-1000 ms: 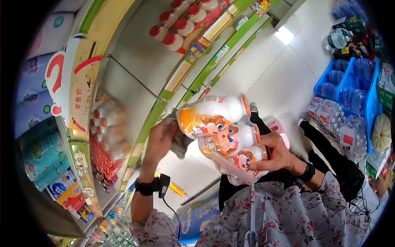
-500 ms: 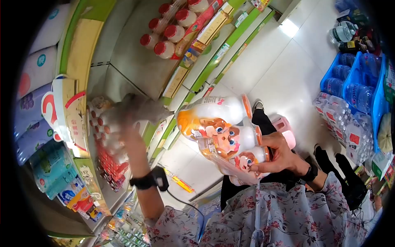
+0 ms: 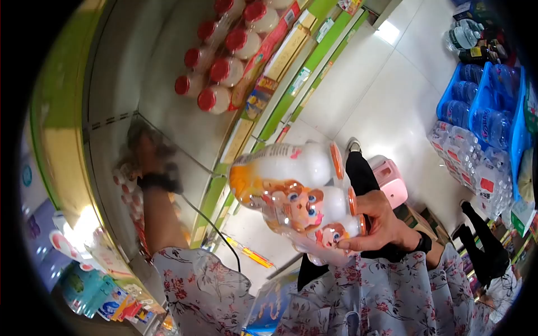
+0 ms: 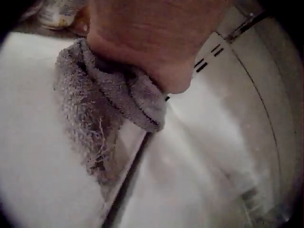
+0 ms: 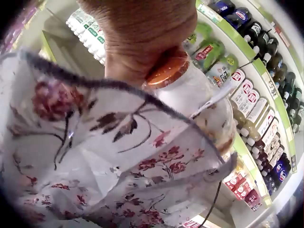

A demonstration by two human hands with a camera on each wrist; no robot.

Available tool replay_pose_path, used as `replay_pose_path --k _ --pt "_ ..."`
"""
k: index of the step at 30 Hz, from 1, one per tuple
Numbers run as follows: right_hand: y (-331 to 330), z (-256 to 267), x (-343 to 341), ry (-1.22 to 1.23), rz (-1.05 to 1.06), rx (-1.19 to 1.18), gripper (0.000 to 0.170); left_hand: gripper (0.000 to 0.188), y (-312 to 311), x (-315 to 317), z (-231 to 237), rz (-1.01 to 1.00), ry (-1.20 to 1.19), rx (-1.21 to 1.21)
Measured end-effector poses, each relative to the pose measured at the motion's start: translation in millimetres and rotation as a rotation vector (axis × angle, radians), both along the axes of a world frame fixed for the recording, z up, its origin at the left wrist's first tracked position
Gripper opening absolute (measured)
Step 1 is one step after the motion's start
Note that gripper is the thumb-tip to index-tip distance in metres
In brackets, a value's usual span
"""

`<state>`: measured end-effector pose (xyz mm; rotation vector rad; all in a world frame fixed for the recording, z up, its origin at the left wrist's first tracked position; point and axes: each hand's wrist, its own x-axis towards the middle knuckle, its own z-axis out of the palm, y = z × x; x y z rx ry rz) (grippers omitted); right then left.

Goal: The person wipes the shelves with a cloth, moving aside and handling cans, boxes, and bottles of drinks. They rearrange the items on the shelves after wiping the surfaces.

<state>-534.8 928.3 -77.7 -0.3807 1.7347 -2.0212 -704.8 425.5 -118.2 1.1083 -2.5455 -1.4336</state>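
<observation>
A grey cloth [image 4: 109, 95] is bunched under my left hand [image 4: 152, 38] in the left wrist view, against a pale shelf surface [image 4: 190, 156]. In the head view that hand [image 3: 147, 150] reaches deep into the shelf, blurred, beside small red-capped bottles [image 3: 128, 193]. My right hand [image 3: 378, 224] pinches the end of a film-wrapped pack of white bottles [image 3: 305, 201] with orange caps, lying sideways in front of my body. In the right wrist view an orange cap [image 5: 168, 70] touches the right hand [image 5: 142, 33]; a floral sleeve hides much of the pack.
Large red-capped bottles [image 3: 216, 73] stand on the shelf above the left arm. A green shelf edge [image 3: 314, 56] runs diagonally beside the pack. A pink stool [image 3: 389, 182], a blue crate [image 3: 476, 103] and a person's dark-clothed legs [image 3: 482, 241] are at the right.
My left hand has moved left and deeper into the shelf with the grey cloth. The right hand still holds the pack, which has shifted slightly left and down.
</observation>
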Motion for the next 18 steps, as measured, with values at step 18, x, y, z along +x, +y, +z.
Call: replay_pose_path --k 18 --pt "-3 10 6 0.009 -0.081 0.031 0.045 0.054 22 -60 -67 -0.796 0.389 -0.692"
